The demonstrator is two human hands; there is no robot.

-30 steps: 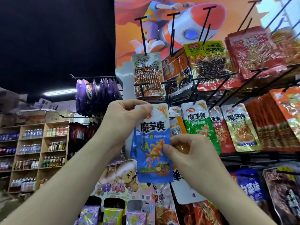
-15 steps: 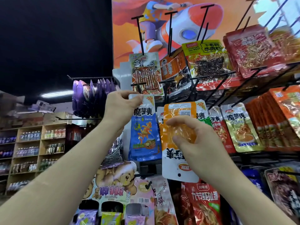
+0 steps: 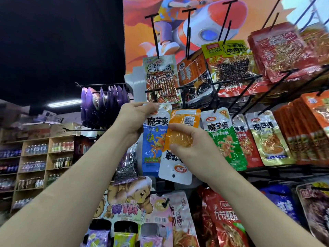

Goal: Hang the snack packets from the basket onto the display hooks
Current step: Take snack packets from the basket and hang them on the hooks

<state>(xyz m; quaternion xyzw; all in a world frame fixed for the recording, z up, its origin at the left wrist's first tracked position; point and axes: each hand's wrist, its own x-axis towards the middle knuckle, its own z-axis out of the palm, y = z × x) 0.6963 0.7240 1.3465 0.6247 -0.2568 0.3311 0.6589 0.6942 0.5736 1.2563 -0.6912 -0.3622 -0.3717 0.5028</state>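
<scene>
Overhead, left hand (image 3: 135, 120) fingers (image 3: 147, 105) pinch a seemingly light, slick blue foil snack packet (image 3: 153, 145) by its top flap at a black wire hook (image 3: 153, 93); right hand (image 3: 194, 150) grips an inverted orange plastic pouch (image 3: 175, 166).

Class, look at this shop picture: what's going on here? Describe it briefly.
A person is stocking a snack display. Their left hand pinches the top of a blue packet just under a black hook; whether it is threaded on is unclear. Their right hand grips an orange packet upside down, overlapping the blue one.
</scene>
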